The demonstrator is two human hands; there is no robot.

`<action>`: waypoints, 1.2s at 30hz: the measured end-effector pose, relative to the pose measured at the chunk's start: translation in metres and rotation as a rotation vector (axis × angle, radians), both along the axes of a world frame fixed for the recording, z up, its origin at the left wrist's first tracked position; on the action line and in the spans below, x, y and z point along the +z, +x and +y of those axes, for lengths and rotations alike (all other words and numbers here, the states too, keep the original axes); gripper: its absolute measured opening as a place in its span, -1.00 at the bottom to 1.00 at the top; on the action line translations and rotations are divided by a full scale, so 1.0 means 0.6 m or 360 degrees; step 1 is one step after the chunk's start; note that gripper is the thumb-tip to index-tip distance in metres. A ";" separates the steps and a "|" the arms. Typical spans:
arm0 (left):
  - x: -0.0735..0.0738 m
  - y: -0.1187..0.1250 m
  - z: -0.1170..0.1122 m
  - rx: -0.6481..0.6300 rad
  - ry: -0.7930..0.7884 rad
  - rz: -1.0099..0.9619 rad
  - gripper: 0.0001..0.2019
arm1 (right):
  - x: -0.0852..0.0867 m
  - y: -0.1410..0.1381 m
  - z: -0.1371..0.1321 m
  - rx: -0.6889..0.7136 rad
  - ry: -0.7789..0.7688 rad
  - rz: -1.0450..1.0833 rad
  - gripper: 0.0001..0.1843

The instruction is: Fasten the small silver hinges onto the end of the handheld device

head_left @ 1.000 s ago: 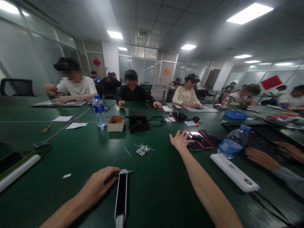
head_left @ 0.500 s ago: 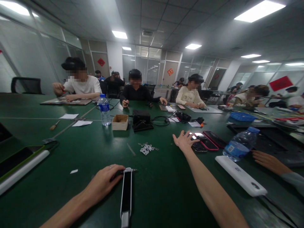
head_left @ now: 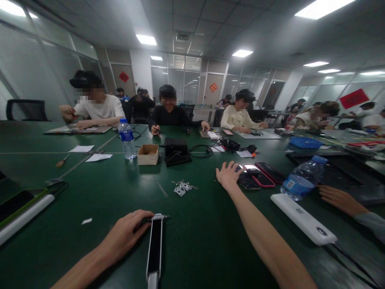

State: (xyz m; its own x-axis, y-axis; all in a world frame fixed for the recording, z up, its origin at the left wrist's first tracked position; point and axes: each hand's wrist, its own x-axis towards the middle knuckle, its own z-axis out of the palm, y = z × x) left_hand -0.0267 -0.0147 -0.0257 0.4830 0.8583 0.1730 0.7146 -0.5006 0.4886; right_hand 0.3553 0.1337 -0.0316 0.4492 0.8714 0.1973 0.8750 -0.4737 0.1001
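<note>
My left hand [head_left: 124, 233] lies low on the dark green table, its curled fingers reaching the upper end of a long black-and-white bar [head_left: 155, 249]. What those fingers grip, if anything, is hidden. My right hand [head_left: 229, 176] is stretched out with its fingers spread, holding nothing, just left of several smartphones [head_left: 260, 176]. A small heap of metal hinge plates with screws [head_left: 180, 190] sits between my hands, touching neither.
A co-worker's hand [head_left: 339, 200] lies at the right, beyond a white power bank [head_left: 303, 218] and a water bottle [head_left: 303, 178]. Farther off are a cardboard box [head_left: 147, 155], a black box [head_left: 176, 151] with cables, another water bottle [head_left: 127, 138], and seated people.
The whole view has shifted slightly as my head moved. My hands stay nearly in place. The co-worker's second hand at the right edge has gone from view.
</note>
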 end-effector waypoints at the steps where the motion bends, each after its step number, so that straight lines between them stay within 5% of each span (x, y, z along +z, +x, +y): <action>1: 0.000 0.000 0.000 0.0000 0.0003 0.0005 -0.71 | 0.001 0.001 0.001 0.0002 -0.0017 0.0007 -0.34; 23: 0.009 0.005 -0.004 0.0004 -0.0024 -0.0032 -0.74 | -0.002 0.000 -0.001 0.0088 -0.0011 0.0090 -0.36; 31: 0.012 0.005 -0.003 -0.0025 -0.0012 -0.0032 -0.75 | -0.007 0.017 0.003 -0.0225 0.0032 0.0345 -0.20; 36: 0.017 0.008 -0.005 -0.0042 0.0019 -0.0033 -0.75 | -0.004 0.022 0.002 -0.0231 0.0024 0.0407 -0.17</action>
